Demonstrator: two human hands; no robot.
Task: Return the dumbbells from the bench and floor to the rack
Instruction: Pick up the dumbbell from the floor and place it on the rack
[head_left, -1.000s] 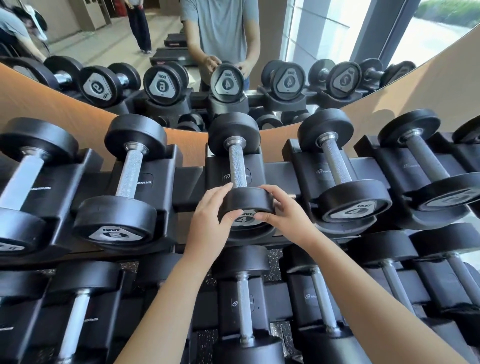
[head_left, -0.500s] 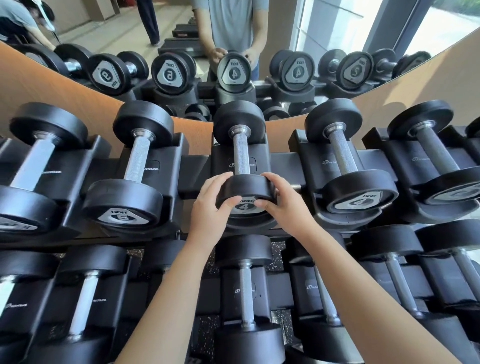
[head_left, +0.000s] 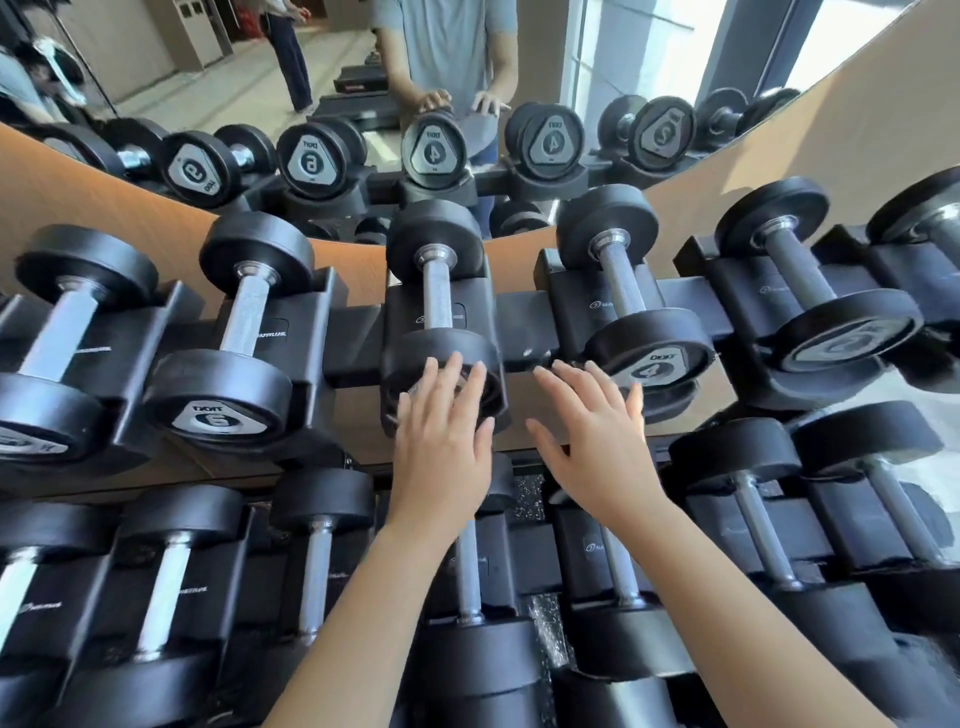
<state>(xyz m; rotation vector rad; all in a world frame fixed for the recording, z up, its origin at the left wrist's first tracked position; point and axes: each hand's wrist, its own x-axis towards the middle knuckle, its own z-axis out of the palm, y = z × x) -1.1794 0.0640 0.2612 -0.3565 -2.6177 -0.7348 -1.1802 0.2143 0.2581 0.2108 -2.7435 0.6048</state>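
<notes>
On rack (head_left: 519, 323), dumbbell (head_left: 436, 297) points toward mirror (head_left: 234, 78).

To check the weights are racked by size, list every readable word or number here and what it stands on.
"6": end cap of the dumbbell left of centre.
"4": end cap of the dumbbell right of centre.
"NAUTILUS": cradle under the "6" dumbbell.
Mirror: reversed "6", "4", "4", perhaps "5" on reflected caps.
Small brand word above each number: too blurred.
Cap of the centre dumbbell: hidden by the left hand.
</notes>
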